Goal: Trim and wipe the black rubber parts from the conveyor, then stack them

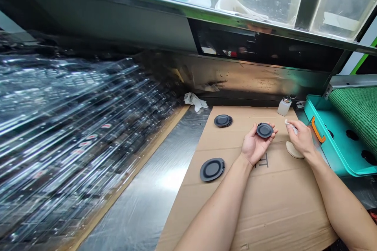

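Note:
A round black plastic cap (264,130) with a raised rim rests in my left hand (253,145), palm up, fingers curled under it. To the right, my right hand (301,138) pinches a small white cloth (290,126). Under that hand lies a beige round pad (293,150), partly covered by it. A small stack of similar black caps (223,120) sits at the back left of the cardboard sheet (282,196). Nearer to me is a larger black oval cap (212,169), left of my left forearm.
A white bottle with a metal top (284,106) stands at the cardboard's back edge. A teal bin (316,106) with an orange handle is on the right, beside a green conveyor belt (357,106). Film-wrapped goods (73,145) fill the left. A crumpled white glove (196,102) lies behind.

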Motion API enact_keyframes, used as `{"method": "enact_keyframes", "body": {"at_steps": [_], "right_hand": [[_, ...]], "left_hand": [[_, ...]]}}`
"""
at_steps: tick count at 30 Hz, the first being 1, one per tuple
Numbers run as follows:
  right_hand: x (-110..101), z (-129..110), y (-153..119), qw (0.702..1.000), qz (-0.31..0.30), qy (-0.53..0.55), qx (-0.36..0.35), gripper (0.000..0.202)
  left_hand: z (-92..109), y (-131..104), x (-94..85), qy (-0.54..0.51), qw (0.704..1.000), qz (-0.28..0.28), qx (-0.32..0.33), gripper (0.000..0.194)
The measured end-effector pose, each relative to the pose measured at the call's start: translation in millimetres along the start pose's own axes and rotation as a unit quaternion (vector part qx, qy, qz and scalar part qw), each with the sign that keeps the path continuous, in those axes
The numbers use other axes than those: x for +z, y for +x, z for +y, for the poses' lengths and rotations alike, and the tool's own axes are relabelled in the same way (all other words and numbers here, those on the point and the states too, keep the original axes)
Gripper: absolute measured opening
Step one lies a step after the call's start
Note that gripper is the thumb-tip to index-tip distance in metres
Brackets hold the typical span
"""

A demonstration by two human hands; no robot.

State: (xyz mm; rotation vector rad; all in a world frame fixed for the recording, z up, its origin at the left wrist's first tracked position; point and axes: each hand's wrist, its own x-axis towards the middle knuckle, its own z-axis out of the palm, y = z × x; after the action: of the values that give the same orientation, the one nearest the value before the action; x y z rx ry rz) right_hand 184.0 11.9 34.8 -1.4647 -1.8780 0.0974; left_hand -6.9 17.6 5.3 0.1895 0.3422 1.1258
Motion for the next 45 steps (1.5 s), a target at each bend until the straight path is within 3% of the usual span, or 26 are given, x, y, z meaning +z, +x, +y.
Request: {"method": "enact_keyframes", "body": {"at_steps": [5, 10, 16, 20, 22, 25, 29, 32, 35, 39, 45], "right_hand": [[0, 0, 6, 0.999, 0.029, 0.002, 0.018, 0.032], [-6, 15, 58, 0.990, 0.060, -0.118, 0.046, 0.034], [-12, 22, 139, 0.959, -0.042, -0.278, 0.031, 0.034], [-16, 23, 163, 0.942, -0.132, -0.308, 0.022, 0.029], [-23, 25, 167, 0.948, -0.124, -0.292, 0.015, 0.029], [-35, 25, 156, 0.968, -0.052, -0.247, 0.012, 0.029], [-34, 7, 96, 0.987, 0.006, -0.156, -0.032, 0.029], [-13, -11, 37, 0.994, -0.038, -0.069, -0.070, 0.025], [16, -22, -3, 0.993, -0.078, -0.029, -0.088, 0.022], [39, -28, -17, 0.982, -0.108, -0.100, -0.121, 0.023], [39, -32, -17, 0.964, -0.112, -0.212, -0.116, 0.028]], "left_hand": [[-9, 9, -8.0, 0.050, 0.998, 0.024, 0.004, 0.032], [-14, 17, -9.4, 0.072, 0.996, 0.051, -0.011, 0.031], [-14, 17, -8.0, 0.070, 0.997, 0.043, -0.015, 0.030], [-14, 18, -8.3, 0.066, 0.997, 0.045, -0.020, 0.030], [-14, 19, -8.6, 0.062, 0.997, 0.041, -0.018, 0.031], [-13, 19, -8.7, 0.050, 0.998, 0.036, -0.020, 0.032], [-14, 20, -7.8, 0.026, 0.999, 0.035, -0.018, 0.034], [-15, 21, -7.0, 0.009, 1.000, 0.026, -0.006, 0.035], [-16, 22, -6.7, -0.008, 1.000, 0.023, -0.005, 0.037], [-16, 21, -7.0, -0.005, 0.999, 0.033, -0.004, 0.039], [-19, 20, -6.5, 0.004, 0.999, 0.039, -0.003, 0.036]]}}
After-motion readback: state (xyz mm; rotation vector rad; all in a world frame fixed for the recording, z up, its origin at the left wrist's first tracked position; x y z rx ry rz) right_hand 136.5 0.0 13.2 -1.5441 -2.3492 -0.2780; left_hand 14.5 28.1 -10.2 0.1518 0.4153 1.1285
